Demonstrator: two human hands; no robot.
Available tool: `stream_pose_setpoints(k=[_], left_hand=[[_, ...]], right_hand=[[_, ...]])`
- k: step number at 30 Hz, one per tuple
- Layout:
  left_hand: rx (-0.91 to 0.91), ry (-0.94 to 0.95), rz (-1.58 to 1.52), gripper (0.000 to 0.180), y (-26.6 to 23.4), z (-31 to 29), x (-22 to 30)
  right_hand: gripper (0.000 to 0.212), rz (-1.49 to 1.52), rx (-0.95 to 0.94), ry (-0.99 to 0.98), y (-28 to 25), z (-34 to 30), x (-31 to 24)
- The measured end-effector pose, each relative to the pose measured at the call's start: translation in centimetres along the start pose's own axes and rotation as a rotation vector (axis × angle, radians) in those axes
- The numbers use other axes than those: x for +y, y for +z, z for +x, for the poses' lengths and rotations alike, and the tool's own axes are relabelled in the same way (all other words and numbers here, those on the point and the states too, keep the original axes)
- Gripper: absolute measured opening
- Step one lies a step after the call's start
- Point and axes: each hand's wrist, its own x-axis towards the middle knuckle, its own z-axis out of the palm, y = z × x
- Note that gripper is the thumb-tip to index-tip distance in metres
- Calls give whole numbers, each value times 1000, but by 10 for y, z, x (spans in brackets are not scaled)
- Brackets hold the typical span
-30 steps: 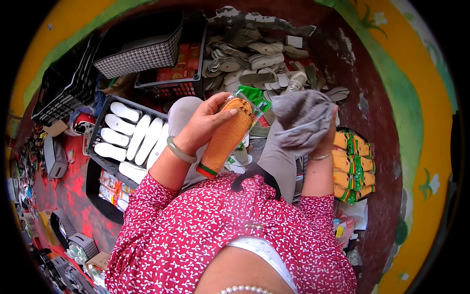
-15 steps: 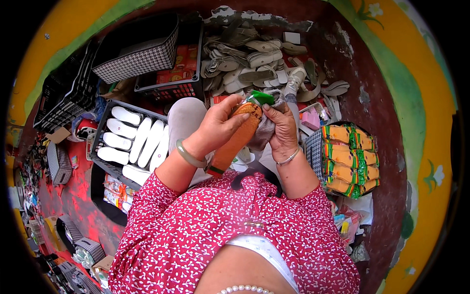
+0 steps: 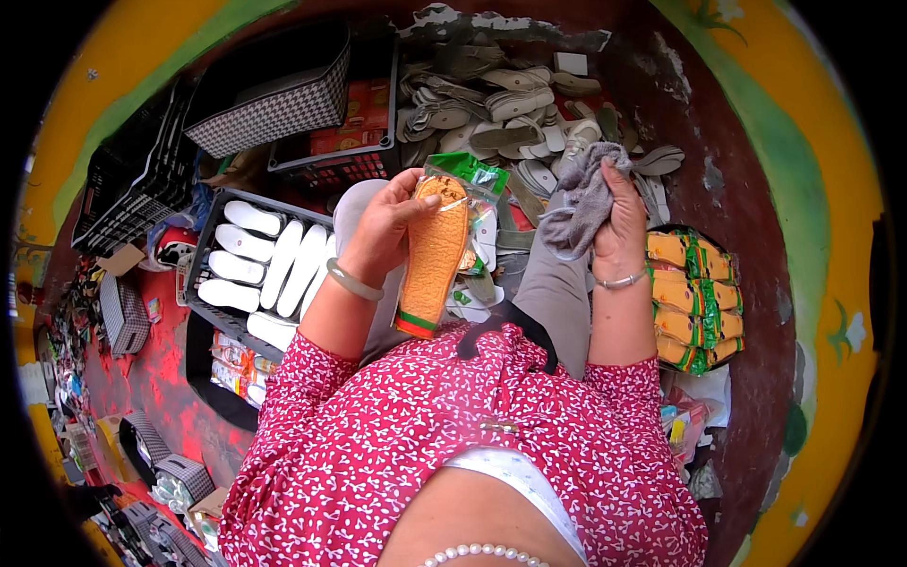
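Upright in front of my lap, an orange insole in a clear package [image 3: 436, 250] with a green top edge is pinched by my left hand [image 3: 382, 225], thumb on its face near the upper end. The package has a green and red band at its lower end. Off to the right, my right hand [image 3: 620, 219] grips a crumpled grey cloth [image 3: 583, 203], which hangs from the fingers above my right knee. Cloth and package are well apart.
A dark crate [image 3: 210, 267] of white insoles stands at my left. On my right is a basket of packaged orange insoles [image 3: 673, 287]. Loose grey-white soles [image 3: 518, 102] lie heaped by the far wall, beside a houndstooth bin [image 3: 274, 111] and a black crate [image 3: 385, 159].
My hands have drawn apart. My right hand has carried the grey cloth off the package to the right; my left hand keeps the packaged insole, now turned more upright with its face showing.
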Motion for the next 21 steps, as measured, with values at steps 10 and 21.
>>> stream_pose_setpoints(k=[10,21], left_hand=[[-167,-2,-157,48,25,4,-3],[-250,-97,-44,46,24,5,-5]], right_hand=[[53,-1548,-429,-880,80,-53,86],[35,-1202,-229,-411,95,-20,56]])
